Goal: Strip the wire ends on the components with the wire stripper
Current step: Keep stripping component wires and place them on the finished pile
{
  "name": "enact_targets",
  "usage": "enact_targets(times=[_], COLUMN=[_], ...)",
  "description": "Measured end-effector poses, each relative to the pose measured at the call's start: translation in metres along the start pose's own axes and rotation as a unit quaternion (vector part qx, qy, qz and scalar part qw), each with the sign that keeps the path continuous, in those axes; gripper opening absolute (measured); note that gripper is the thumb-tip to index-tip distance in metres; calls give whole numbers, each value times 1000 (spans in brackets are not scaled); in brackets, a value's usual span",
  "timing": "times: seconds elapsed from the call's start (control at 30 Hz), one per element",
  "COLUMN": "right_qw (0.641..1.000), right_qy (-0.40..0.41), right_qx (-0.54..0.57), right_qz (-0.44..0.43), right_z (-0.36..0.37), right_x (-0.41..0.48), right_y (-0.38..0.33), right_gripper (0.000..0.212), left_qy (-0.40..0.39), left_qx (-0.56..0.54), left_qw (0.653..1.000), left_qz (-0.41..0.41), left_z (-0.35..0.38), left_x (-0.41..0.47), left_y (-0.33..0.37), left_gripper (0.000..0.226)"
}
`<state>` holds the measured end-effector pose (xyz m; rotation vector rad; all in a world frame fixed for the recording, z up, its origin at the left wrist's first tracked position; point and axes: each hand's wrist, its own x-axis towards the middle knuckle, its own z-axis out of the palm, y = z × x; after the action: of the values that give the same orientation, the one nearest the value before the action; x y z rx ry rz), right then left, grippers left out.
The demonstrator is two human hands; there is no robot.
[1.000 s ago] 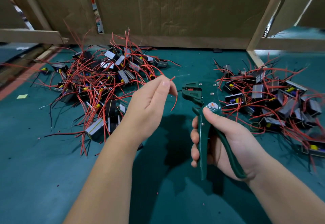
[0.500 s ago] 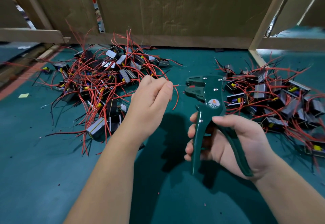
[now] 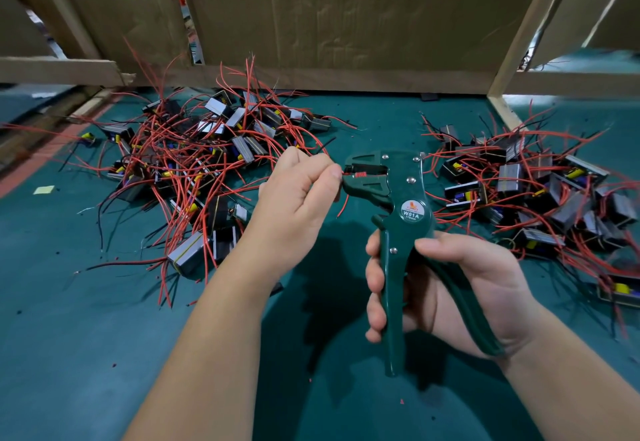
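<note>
**A:** While the right hand point(image 3: 460, 288) curled its fingers round the handles of the green wire stripper point(image 3: 398, 205), holding it upright above the worktop point(image 3: 86, 336), what was the left hand point(image 3: 298, 194) doing?

**B:** It pinched a red wire point(image 3: 360, 174) between thumb and fingers, the wire's end lying between the tool's jaws.

**A:** And the components?

**B:** They lay on the worktop in two piles tangled with red leads: the left pile point(image 3: 194, 163) behind the left hand, the right pile point(image 3: 540, 191) beyond the stripper.
</note>
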<state>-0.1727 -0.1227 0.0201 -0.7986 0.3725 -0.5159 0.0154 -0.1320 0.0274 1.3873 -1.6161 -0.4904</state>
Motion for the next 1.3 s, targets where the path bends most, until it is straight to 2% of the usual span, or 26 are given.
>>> enact_targets(times=[0.3,0.43,0.5,0.57,0.67,0.7,0.77,0.8,0.9,0.97,1.07,1.13,1.23,1.3], right_qw=[1000,996,990,981,979,982,988,991,993,993,990,987,977,951], right_qy=[23,87,140,188,190,169,115,89,44,44,64,71,96,162], right_qx=[-3,-19,-19,-12,-7,4,33,52,95,96,98,95,47,-2], right_qz=[13,13,-11,-42,-76,-87,-94,-86,-48,-45,-80,-112,-183,-262], right_z=[0,5,10,12,10,8,6,5,5,6,4,0,-6,-10], right_x=[0,2,6,9,12,11,10,9,8,9,9,7,7,8], right_y=[0,2,4,6,9,9,7,6,3,1,-3,-4,-5,-9], right_gripper=[42,32,23,26,32,34,45,53,63,61,64,65,68,57], left_qy=[-17,4,20,18,37,72,131,136,62,-5,-53,-62,-19,33], left_qx=[40,58,22,-18,-112,-187,-354,-423,-547,-570,-557,-523,-416,-263], left_qw=[999,998,999,1000,992,978,922,892,834,820,828,849,907,963], left_qz=[16,25,19,5,-43,-66,-88,-78,-43,-42,-33,-49,-67,-47], left_z=[-2,3,6,8,16,18,14,11,10,16,19,19,23,21], left_x=[-1,-2,-4,-6,-2,3,11,12,6,0,-4,-3,0,2], left_y=[-5,-7,-7,-7,-2,2,6,6,10,15,19,20,16,7], left_gripper=[33,30,28,36,47,47,50,53,67,74,75,73,63,50])
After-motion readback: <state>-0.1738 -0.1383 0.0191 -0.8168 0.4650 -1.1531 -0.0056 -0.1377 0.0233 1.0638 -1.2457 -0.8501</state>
